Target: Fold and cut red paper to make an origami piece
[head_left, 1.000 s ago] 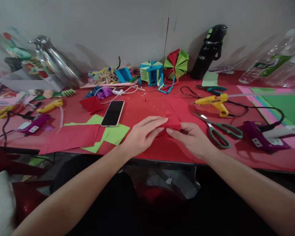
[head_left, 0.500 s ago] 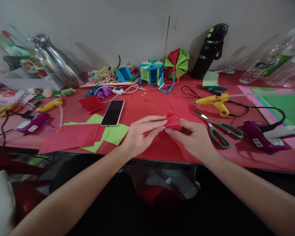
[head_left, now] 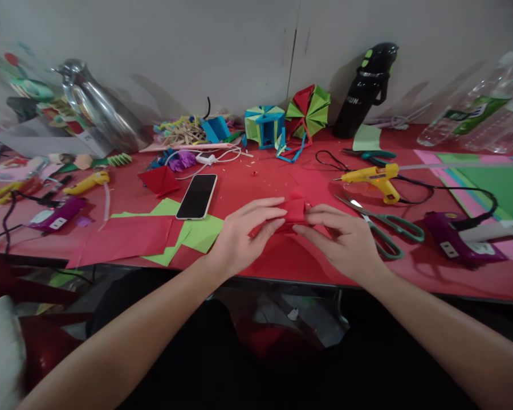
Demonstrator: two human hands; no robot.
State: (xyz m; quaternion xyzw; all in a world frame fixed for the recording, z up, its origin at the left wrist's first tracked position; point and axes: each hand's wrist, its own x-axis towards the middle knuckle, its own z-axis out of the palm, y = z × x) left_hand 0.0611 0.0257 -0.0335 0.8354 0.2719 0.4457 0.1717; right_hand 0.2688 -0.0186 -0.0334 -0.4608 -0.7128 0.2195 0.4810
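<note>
A folded piece of red paper [head_left: 295,208] is between my two hands, a little above the red tabletop. My left hand [head_left: 244,232] pinches its left side, the thumb below and the fingers laid together above. At the right edge of the paper, the thumb and fingertips of my right hand [head_left: 346,238] grip it more loosely. Part of the paper is hidden behind the fingers, and its red blends with the table. Green-handled scissors [head_left: 395,225] lie just beyond my right hand. Left of my left hand are flat red paper [head_left: 128,242] and light green sheets [head_left: 205,230].
A phone [head_left: 196,196] lies behind the green sheets. A yellow glue gun [head_left: 378,179] with its cord rests at right, near a purple power socket [head_left: 461,239]. Folded paper shapes [head_left: 265,125], a black bottle [head_left: 363,94] and a steel jug [head_left: 102,105] stand along the wall.
My right hand has shifted slightly right and its fingers have loosened and spread a little. The folded red paper now lies flatter between the hands. The left hand has barely moved.
</note>
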